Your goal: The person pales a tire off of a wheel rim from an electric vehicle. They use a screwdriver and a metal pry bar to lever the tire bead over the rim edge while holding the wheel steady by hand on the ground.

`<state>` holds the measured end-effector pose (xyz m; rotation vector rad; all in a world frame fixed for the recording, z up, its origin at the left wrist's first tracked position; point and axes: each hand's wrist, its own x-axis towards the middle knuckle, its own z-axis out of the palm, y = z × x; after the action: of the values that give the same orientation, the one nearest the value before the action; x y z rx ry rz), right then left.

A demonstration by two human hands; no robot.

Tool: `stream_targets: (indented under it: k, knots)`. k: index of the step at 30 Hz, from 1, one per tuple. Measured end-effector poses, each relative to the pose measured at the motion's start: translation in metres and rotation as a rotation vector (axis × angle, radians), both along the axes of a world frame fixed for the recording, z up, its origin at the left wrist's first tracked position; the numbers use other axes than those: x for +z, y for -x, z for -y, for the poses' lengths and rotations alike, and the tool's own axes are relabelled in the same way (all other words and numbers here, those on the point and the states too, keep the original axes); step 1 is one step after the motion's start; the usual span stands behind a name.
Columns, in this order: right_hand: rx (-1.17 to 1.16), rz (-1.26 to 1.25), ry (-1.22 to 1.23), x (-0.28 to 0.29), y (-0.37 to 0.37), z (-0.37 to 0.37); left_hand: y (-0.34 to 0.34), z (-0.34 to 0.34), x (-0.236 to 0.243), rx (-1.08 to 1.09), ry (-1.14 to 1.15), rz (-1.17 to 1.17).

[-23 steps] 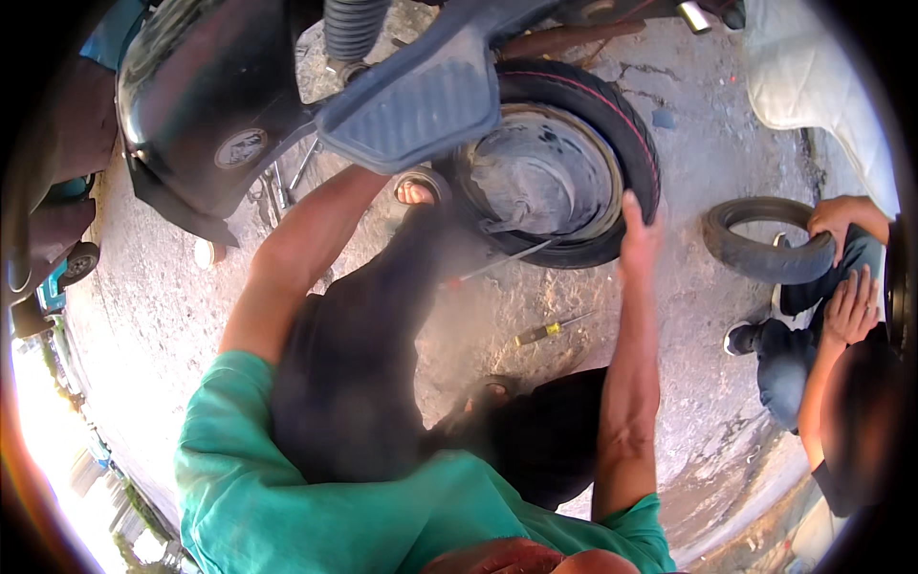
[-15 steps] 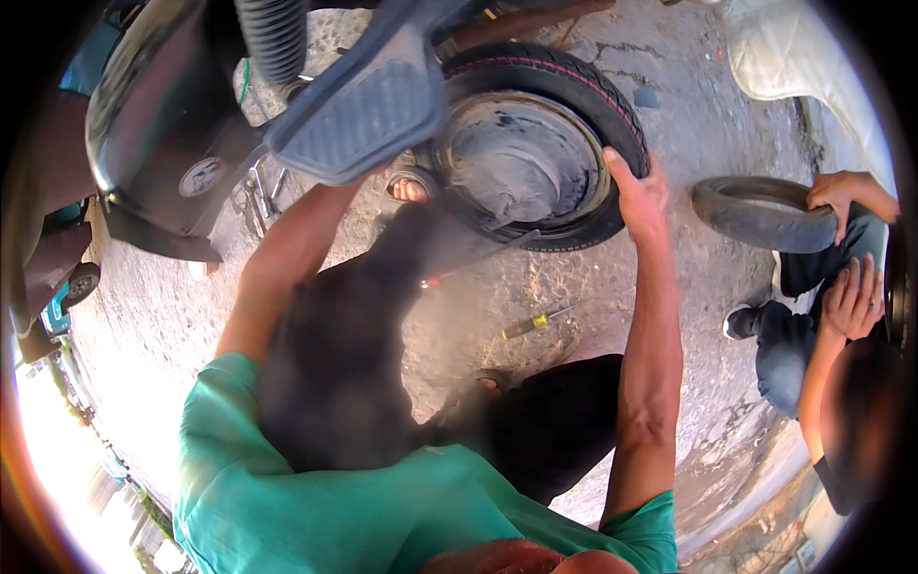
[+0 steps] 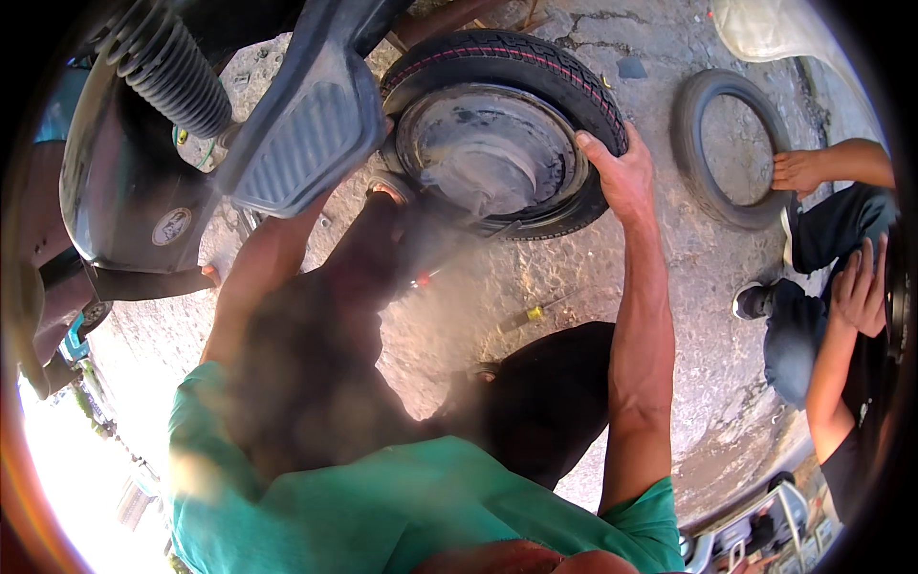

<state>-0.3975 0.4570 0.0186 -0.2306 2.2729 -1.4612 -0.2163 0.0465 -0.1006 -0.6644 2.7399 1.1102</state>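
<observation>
My right hand [image 3: 617, 172] grips the right side of a black tyre [image 3: 598, 100] with a red stripe on its tread, mounted around a dusty hubbed rim [image 3: 492, 120]. My left forearm [image 3: 263, 268] reaches up behind a grey ridged footboard [image 3: 296, 143], which hides most of that hand. A red-handled tool [image 3: 421, 280] lies at the wheel's near side, partly lost in haze. A yellow-handled screwdriver [image 3: 521, 318] lies on the concrete below the wheel.
The dark scooter body [image 3: 124, 210] and a coiled boot [image 3: 172, 81] fill the upper left. On the right, a crouching co-worker's hand [image 3: 798, 170] touches a bare tyre [image 3: 698, 143] on the ground; their other hand [image 3: 856, 297] is lower. A pale padded object [image 3: 765, 24] stands top right.
Scooter and wheel have shifted left and up in the picture. My right hand has moved higher on the tyre. The co-worker's tyre now lies flatter, farther up and left.
</observation>
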Motion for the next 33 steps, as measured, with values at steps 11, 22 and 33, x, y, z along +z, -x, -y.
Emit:
stream_targets:
  k: [11, 22, 33]
  knots:
    - [0.080, 0.001, 0.139, -0.036, 0.029, -0.008, 0.005, -0.036, 0.005, 0.147, -0.164, 0.068]
    - [0.049, -0.074, 0.114, -0.029, 0.007, 0.004, -0.032, -0.029, 0.008, 0.285, -0.081, 0.202]
    - [0.081, -0.046, 0.087, -0.016, 0.010, -0.002, -0.049, -0.180, 0.063, -1.165, 0.087, 0.822]
